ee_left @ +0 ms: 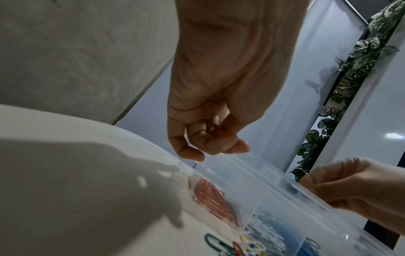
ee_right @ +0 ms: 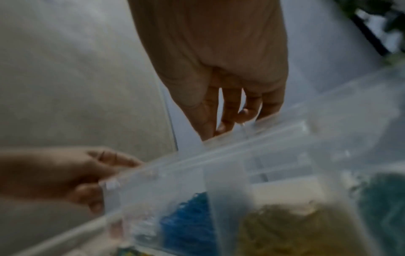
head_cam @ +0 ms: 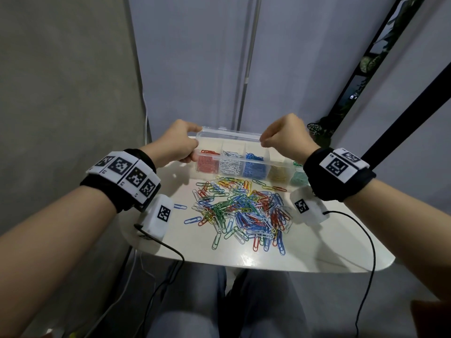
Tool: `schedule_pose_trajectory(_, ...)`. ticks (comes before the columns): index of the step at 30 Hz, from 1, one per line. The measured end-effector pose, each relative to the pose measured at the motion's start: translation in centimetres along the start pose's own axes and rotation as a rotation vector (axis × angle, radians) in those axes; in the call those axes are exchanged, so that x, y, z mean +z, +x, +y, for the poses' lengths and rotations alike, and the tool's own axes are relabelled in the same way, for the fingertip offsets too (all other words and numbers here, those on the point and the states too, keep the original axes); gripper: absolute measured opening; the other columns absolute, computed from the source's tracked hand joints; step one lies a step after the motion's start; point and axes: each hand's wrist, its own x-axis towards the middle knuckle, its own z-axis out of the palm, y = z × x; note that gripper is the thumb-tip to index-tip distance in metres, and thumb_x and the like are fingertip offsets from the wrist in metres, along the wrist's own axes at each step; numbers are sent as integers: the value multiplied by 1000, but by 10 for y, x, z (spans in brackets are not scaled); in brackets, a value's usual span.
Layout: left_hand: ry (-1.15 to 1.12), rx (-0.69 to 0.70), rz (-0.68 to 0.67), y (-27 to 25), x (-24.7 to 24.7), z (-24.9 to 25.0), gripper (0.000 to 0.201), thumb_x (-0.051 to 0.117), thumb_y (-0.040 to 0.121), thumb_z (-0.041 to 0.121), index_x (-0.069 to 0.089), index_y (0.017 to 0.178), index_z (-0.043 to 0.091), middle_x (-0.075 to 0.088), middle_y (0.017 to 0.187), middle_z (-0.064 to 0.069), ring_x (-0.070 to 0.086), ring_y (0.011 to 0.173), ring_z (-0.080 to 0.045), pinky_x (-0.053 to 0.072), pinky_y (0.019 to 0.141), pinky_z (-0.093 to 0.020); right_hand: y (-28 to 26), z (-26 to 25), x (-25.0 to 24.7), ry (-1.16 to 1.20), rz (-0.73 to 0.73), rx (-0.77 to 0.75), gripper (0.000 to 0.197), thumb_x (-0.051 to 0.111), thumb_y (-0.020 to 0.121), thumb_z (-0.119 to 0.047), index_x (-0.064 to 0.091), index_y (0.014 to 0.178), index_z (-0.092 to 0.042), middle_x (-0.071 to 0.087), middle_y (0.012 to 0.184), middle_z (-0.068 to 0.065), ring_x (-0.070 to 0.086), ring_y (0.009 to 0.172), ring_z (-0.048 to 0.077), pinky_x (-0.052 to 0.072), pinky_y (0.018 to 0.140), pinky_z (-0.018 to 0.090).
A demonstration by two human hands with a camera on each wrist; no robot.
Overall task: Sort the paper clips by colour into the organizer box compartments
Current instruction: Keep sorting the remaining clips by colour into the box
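Left hand point(head_cam: 176, 142), right hand point(head_cam: 284, 137) each pinch clear lid point(head_cam: 229, 136); no readable writing.

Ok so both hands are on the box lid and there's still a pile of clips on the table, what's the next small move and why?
Probably swing the clear lid back fully open and let go. Both the left hand and right hand pinch it, and the mixed loose clips are unsorted.

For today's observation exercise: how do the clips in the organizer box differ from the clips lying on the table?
The clips in the organizer box sit apart by colour, red, white, blue, yellow, green, one colour per compartment; the loose pile on the table is mixed. The boxed clips lie packed between dividers; the pile sprawls flat. Both show the same colours.
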Motion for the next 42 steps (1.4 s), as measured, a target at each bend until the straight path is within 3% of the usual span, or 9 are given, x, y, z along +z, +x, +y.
schedule_pose_trajectory(4,1,-4,5,-1,0,1,49,40,99,-1,39,145,13,57,56,-11,48,46,-17,43,47,-25,1,-3,7,-183,-178,-77,11,79,73,-4,78,82,-9,71,78,6,67,79,19,53,74,28)
schedule_pose_trajectory(10,1,-10,4,-2,0,2,49,40,99,-1,39,146,14,57,57,-11,49,45,-15,43,47,-26,6,-9,20,-366,-298,-157,32,58,81,7,76,96,-14,68,90,2,62,85,20,50,74,27)
schedule_pose_trajectory(13,-1,-12,4,-3,0,4,48,40,99,-2,39,145,14,57,58,-11,50,45,-14,43,46,-25,8,-8,24,-411,-340,-184,23,59,85,1,76,96,-10,72,98,9,63,84,24,47,71,28)
schedule_pose_trajectory(18,-12,-4,-2,-2,0,2,50,40,98,-3,40,145,11,56,53,-11,47,47,-19,40,49,-27,8,-7,21,-420,-320,-184,14,64,82,3,75,86,-4,72,89,14,63,80,26,45,67,26)
schedule_pose_trajectory(26,-9,4,-5,-4,0,3,49,39,98,-4,39,145,11,55,55,-12,45,45,-18,39,45,-25,3,9,-40,-182,-168,-112,12,77,74,-3,73,72,-14,63,59,-3,49,44,-7,40,51,13)
schedule_pose_trajectory(31,-7,14,2,-4,-1,2,49,39,97,-4,40,144,10,55,55,-13,46,43,-17,41,43,-24,-4,37,-81,-211,21,6,6,78,74,-8,73,72,-6,68,71,14,52,60,15,40,56,22)
schedule_pose_trajectory(36,-20,11,-1,-6,0,2,49,38,97,-5,40,144,10,55,54,-12,44,46,-20,39,47,-25,-15,52,-77,-311,-28,60,10,80,74,-14,76,79,-6,70,76,10,58,68,16,40,64,23)
schedule_pose_trajectory(40,-23,-3,-3,-5,1,2,51,38,97,-5,38,146,9,55,56,-14,43,49,-20,39,51,-28,-33,38,-68,-240,2,-72,9,81,73,-13,73,73,-9,62,63,-2,50,56,7,35,50,13)
schedule_pose_trajectory(42,-21,-8,-1,-4,1,2,51,38,97,-5,38,146,10,56,57,-14,43,48,-20,39,50,-28,-47,26,-60,-202,-106,-145,11,83,71,-12,72,73,-11,60,61,-3,47,52,5,34,46,8)
